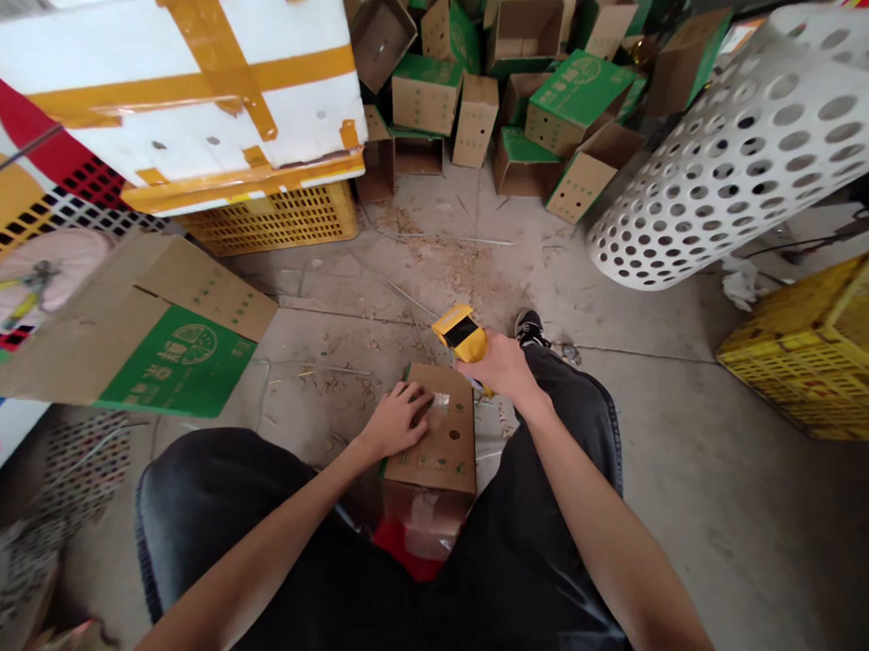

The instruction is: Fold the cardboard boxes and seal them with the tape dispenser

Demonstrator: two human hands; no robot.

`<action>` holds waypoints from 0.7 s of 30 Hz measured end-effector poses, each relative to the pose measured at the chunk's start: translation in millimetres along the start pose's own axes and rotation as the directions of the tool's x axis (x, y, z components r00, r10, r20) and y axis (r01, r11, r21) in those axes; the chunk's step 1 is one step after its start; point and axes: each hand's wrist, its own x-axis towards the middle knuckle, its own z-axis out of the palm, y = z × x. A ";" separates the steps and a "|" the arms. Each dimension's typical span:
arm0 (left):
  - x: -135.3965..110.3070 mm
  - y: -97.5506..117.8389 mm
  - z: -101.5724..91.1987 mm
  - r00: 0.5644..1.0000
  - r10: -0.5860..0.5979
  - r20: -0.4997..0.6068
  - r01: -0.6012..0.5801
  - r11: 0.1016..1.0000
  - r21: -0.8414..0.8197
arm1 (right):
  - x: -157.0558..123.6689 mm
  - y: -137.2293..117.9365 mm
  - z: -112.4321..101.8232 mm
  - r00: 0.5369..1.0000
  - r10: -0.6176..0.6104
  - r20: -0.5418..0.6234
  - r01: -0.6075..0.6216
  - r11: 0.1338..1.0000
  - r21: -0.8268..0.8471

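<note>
A small brown cardboard box with round holes (pixel 439 435) sits on the floor between my dark-trousered knees, tilted toward me. My left hand (pixel 395 421) lies flat on its top, fingers reaching toward a strip of transparent tape (pixel 440 400). My right hand (pixel 502 365) grips a yellow handheld tape dispenser (pixel 461 328) just past the box's far right corner. The dispenser's cutting end is hidden behind my hand. A red object (pixel 405 548) shows under the near end of the box.
Several open cardboard boxes with green print (pixel 498 90) lie heaped ahead, beside a taped white foam box (pixel 167 86) on a yellow crate (pixel 272 218). A white perforated basket (pixel 752 150) and a yellow crate (pixel 828 355) stand right. Scraps litter the concrete floor (pixel 678 467).
</note>
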 end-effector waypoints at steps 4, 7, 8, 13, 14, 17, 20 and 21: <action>-0.2 -2.8 0.8 0.999 0.025 -0.039 -0.026 0.999 -0.021 | 0.6 0.6 1.4 1.000 -0.003 -0.003 0.003 1.000 -0.008; 0.0 -3.6 1.4 0.998 0.034 -0.044 -0.034 0.999 -0.015 | -0.3 -0.6 1.1 1.000 0.008 0.007 -0.008 1.000 -0.018; 0.3 -3.7 1.4 0.999 0.032 -0.037 -0.032 0.999 -0.009 | -0.7 -1.1 0.9 1.000 0.008 0.012 -0.008 1.000 -0.020; 2.4 -2.8 1.3 1.000 -0.017 0.015 0.016 0.999 0.042 | -1.5 -2.7 0.8 1.000 0.000 0.027 0.001 0.999 -0.032; 2.9 -2.5 1.1 0.999 -0.032 0.021 0.031 0.998 0.051 | -1.5 -2.7 0.9 1.000 0.001 0.026 0.000 0.999 -0.033; 3.8 -1.1 -0.8 0.997 -0.061 0.041 0.058 0.996 0.065 | -1.6 -1.9 0.3 1.000 -0.009 0.025 0.010 0.999 -0.031; 1.6 2.4 -5.4 0.996 -0.042 0.079 0.036 0.996 0.077 | -2.4 0.7 -1.4 1.000 -0.013 0.019 0.013 0.999 -0.033; 0.0 4.2 -7.1 0.995 -0.033 0.094 0.025 0.996 0.081 | -2.7 2.0 -2.0 1.000 -0.010 0.018 0.010 0.999 -0.032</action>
